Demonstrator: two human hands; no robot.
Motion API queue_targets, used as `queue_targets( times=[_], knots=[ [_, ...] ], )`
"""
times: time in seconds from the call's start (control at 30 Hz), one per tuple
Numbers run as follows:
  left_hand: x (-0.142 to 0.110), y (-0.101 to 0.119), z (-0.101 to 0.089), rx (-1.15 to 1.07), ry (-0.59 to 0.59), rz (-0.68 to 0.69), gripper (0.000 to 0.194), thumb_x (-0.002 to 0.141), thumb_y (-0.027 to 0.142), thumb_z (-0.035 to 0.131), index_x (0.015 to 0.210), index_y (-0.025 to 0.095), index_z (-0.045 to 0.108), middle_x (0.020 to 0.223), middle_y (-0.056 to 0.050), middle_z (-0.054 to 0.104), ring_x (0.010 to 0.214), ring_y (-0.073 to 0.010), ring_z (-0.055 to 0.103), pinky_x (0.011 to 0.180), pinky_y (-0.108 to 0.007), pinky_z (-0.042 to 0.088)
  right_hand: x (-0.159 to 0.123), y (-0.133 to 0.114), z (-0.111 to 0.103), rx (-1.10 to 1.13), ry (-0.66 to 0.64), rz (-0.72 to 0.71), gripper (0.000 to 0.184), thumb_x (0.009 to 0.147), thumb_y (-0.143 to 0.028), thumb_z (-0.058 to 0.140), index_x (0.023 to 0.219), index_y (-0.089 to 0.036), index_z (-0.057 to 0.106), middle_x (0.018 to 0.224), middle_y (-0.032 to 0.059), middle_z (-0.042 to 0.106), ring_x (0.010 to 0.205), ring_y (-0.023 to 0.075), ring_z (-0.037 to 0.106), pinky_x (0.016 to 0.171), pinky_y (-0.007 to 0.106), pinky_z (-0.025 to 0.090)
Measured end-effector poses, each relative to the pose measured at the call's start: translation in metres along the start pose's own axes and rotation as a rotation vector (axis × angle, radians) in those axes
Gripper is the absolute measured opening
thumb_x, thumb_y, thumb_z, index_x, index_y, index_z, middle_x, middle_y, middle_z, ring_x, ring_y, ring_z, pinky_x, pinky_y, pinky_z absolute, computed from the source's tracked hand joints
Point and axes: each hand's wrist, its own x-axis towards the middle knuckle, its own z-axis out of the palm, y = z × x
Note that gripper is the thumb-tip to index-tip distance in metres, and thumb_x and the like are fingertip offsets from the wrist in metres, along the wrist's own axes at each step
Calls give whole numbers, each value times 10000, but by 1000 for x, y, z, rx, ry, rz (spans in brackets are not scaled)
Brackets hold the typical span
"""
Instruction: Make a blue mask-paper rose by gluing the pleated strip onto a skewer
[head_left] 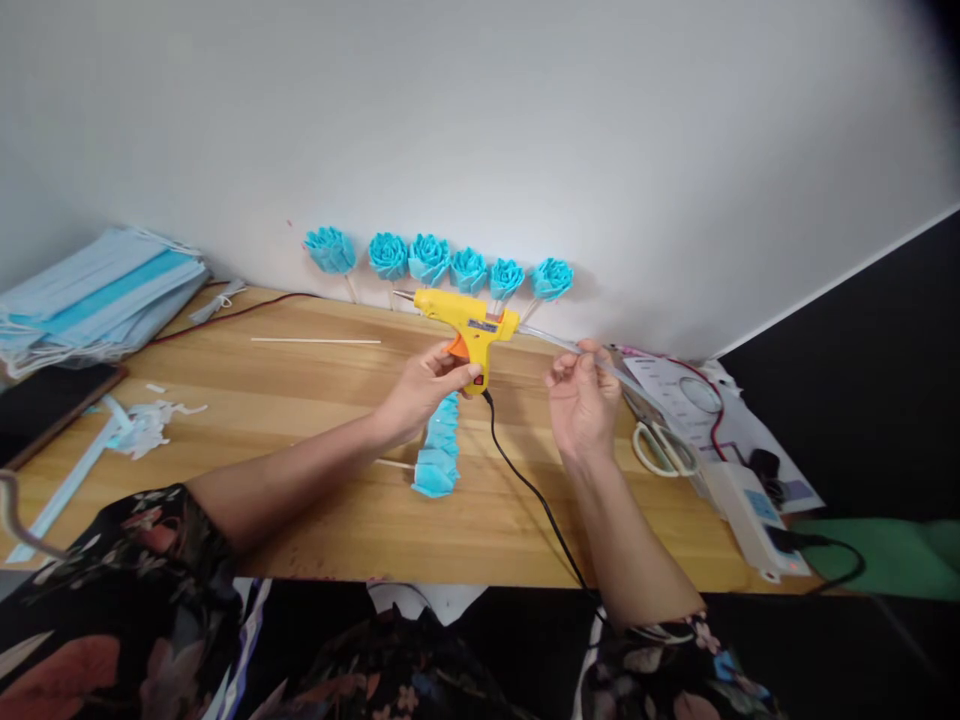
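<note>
My left hand is closed around the handle of a yellow glue gun with an orange trigger, its nozzle pointing left. Pinched in my right hand is a clear glue stick that runs into the back of the gun. A black cord hangs from the gun's handle. Below the gun, a pleated blue strip lies on the table, partly hidden by my left hand, with a thin stick showing at its left side. Several blue flowers on sticks lean against the wall behind.
Face masks are stacked at the left, near a phone and blue-white scraps. A thin stick lies across the wooden table. To the right are scissors, printed paper and a power strip.
</note>
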Motion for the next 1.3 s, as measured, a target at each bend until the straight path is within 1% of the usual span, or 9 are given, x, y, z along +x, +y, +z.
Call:
queue_targets(
  times=[0.3,0.43,0.53,0.6,0.7,0.8,0.93,1.1,1.3],
  knots=[
    [-1,2,-1,120,-38,48,256,742,329,816,919,178,708,876,-27,708,804,-140,635,748,-276,527,4,0,-3,-85,73,-72,435,714,-631,815,802,-252,619,605,-61,561,547,99,526,509,232,418],
    [-1,1,-2,130,-33,32,251,736,311,821,919,177,716,880,-29,716,799,-137,637,739,-272,528,5,0,-4,-48,94,-56,512,652,-650,854,697,-238,553,550,-79,501,513,89,487,497,223,415],
    [0,-1,-2,138,-39,26,250,724,308,833,909,179,724,885,-32,727,812,-139,649,770,-280,538,5,2,-4,15,83,-41,521,678,-610,864,657,-227,511,536,-85,476,512,80,473,505,210,430],
    [1,-2,-3,144,-38,19,262,721,318,838,915,180,729,875,-33,728,801,-142,652,746,-278,538,5,3,-4,49,77,-18,481,678,-598,870,699,-233,557,553,-85,501,524,80,487,505,205,435],
    [3,-3,-4,134,-16,13,299,721,344,844,940,177,728,850,-36,725,764,-142,651,677,-265,526,4,4,-4,74,38,22,473,638,-618,882,878,-273,665,616,-77,571,563,92,532,494,205,439],
    [4,-3,-5,108,-5,9,325,730,356,839,968,168,725,855,-40,731,747,-137,657,642,-250,514,4,6,-4,76,-28,31,441,649,-529,903,965,-299,699,685,-67,629,624,95,581,519,203,465],
    [5,-4,-5,86,-2,3,344,730,350,836,979,148,709,849,-37,734,743,-133,661,632,-236,508,3,9,-4,64,-32,29,360,649,-406,922,910,-270,714,728,-53,675,662,90,617,529,193,478],
    [5,-3,-4,93,-21,-6,346,744,334,812,993,128,688,865,-45,732,775,-142,673,655,-244,516,3,14,-4,48,24,60,410,622,-466,926,858,-218,700,692,-41,681,622,92,621,499,197,469],
    [4,-1,-4,120,-55,-21,284,786,317,775,976,132,671,877,-51,726,787,-139,670,678,-256,518,2,14,-3,46,61,75,406,611,-470,925,791,-212,668,647,-61,653,602,86,609,496,190,454]
  ],
)
